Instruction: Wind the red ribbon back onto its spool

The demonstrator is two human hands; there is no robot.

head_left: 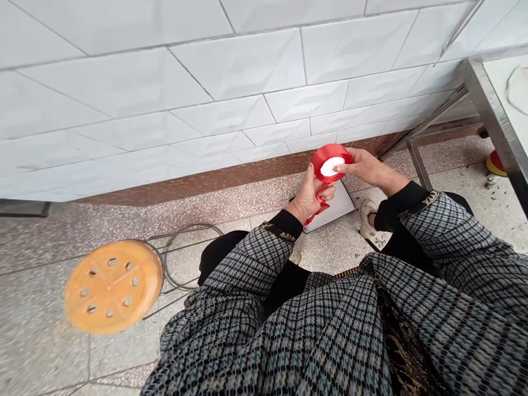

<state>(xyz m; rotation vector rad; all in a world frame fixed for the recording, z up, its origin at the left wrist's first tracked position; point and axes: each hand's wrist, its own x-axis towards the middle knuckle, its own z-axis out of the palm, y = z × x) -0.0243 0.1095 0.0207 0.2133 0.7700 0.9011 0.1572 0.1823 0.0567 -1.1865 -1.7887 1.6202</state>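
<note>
A roll of red ribbon point(325, 152) with a white core is held up in front of me, near the wall. My right hand point(362, 166) grips its right side, thumb over the white core. On the near left side, my left hand point(310, 193) is closed around the loose length of red ribbon, its thumb up by the roll's edge. That loose ribbon point(323, 204) hangs from the fingers toward the left wrist. Below the hands lies a flat white board point(335, 208) with a dark edge, partly covered by my left hand and the ribbon.
An orange round stool point(113, 286) with holes in its seat and metal legs stands at the left. A metal-framed table point(490, 110) is at the right. White tiled wall point(243, 60) rises ahead. My shoe point(367, 219) and small scraps are on the speckled floor.
</note>
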